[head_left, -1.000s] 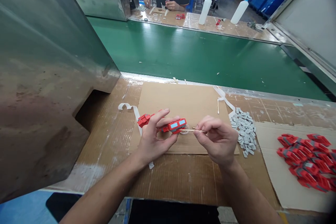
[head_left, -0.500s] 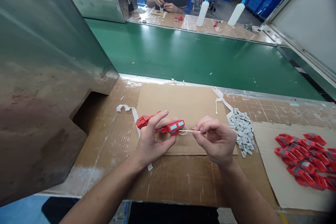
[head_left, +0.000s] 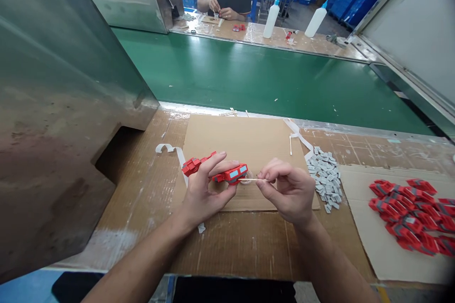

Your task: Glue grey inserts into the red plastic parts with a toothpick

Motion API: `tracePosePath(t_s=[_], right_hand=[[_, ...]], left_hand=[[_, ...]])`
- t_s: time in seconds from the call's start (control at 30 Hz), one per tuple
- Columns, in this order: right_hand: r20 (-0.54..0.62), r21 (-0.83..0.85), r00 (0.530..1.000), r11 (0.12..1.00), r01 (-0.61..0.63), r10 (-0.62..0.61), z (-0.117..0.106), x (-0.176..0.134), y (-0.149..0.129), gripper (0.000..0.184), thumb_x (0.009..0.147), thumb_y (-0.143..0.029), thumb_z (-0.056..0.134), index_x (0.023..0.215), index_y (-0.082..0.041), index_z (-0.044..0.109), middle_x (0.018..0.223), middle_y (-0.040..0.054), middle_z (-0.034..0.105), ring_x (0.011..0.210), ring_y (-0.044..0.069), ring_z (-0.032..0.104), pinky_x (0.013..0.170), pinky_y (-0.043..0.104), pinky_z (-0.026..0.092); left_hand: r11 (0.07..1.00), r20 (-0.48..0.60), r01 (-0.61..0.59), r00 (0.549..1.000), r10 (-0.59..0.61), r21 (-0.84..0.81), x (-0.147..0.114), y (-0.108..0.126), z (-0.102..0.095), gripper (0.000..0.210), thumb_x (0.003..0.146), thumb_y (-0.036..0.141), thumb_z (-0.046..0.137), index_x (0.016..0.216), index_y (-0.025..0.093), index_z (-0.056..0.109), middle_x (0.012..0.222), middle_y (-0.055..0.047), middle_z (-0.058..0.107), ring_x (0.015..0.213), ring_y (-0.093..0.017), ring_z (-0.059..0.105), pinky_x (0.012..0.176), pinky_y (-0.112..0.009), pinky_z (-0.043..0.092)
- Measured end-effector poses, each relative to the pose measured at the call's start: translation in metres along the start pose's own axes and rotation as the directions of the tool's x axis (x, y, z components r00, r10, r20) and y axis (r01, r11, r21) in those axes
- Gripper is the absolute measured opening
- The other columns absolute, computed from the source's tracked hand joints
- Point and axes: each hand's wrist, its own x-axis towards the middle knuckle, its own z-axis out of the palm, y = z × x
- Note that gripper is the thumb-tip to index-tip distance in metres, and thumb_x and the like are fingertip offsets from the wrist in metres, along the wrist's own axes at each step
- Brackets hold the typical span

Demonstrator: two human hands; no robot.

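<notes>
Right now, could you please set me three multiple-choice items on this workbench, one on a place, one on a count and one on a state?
1. Where does the pile of small grey parts lie?
A. Right of the cardboard sheet
B. On the green conveyor belt
C. Left of the left hand

2. How many white squeeze bottles stand on the far bench?
A. One
B. Two
C. Four

3. What does the right hand hold?
A. Nothing
B. A bottle
C. A thin wooden stick

Answers:
1. A, the grey pile sits between the sheet and the red parts.
2. B, one bottle and another show.
3. C, the fingers pinch the stick, its tip at the red toy piece in the left hand.
</notes>
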Motion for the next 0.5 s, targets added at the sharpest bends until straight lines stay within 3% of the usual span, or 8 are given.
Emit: tracePosePath(t_s=[0.13, 0.27, 0.4, 0.5], right_hand=[[-0.006, -0.012, 1.0, 1.0, -0.004, 0.003, 0.002, -0.001, 0.001, 0.019, 0.083, -0.006, 0.07, 0.083, -0.024, 0.063, 0.076, -0.0004, 0.068, 0.07, 0.016, 0.062, 0.06, 0.033, 0.046], [-0.006, -0.021, 1.0, 1.0, -0.003, 0.002, 0.001, 0.001, 0.0, 0.018, 0.083, -0.007, 0.071, 0.082, -0.024, 0.063, 0.075, -0.0002, 0.069, 0.07, 0.016, 0.062, 0.059, 0.033, 0.045], [-0.043, 0.05, 0.998, 0.998, 0.046, -0.044, -0.017, 0.005, -0.006, 0.021, 0.081, -0.004, 0.071, 0.084, -0.023, 0.064, 0.074, -0.0008, 0.067, 0.069, 0.015, 0.06, 0.058, 0.031, 0.046], [0.099, -0.023, 0.992, 0.997, 0.077, -0.075, -0.033, 0.008, -0.004, 0.022, 0.081, -0.002, 0.072, 0.085, -0.022, 0.064, 0.076, -0.001, 0.067, 0.071, 0.015, 0.061, 0.062, 0.031, 0.047]], left_hand=[[1.0, 0.003, -0.006, 1.0, 0.006, -0.004, 0.0, 0.0, 0.0, 0.082, 0.078, 0.003, 0.076, 0.145, 0.033, 0.038, 0.116, -0.004, 0.074, 0.107, -0.021, 0.072, 0.11, -0.044, 0.05], [0.999, 0.004, 0.004, 1.0, -0.004, -0.036, 0.0, 0.001, 0.0, 0.083, 0.078, 0.001, 0.075, 0.145, 0.032, 0.038, 0.119, -0.004, 0.073, 0.109, -0.019, 0.071, 0.107, -0.037, 0.053], [0.991, -0.023, 0.059, 0.998, -0.062, -0.116, 0.002, 0.003, 0.0, 0.077, 0.079, 0.001, 0.075, 0.141, 0.032, 0.042, 0.117, -0.003, 0.074, 0.109, -0.017, 0.07, 0.108, -0.034, 0.051], [0.972, -0.044, 0.125, 0.99, -0.136, -0.198, 0.005, 0.003, -0.001, 0.071, 0.08, 0.003, 0.075, 0.138, 0.031, 0.044, 0.114, -0.002, 0.075, 0.107, -0.017, 0.071, 0.105, -0.032, 0.054]])
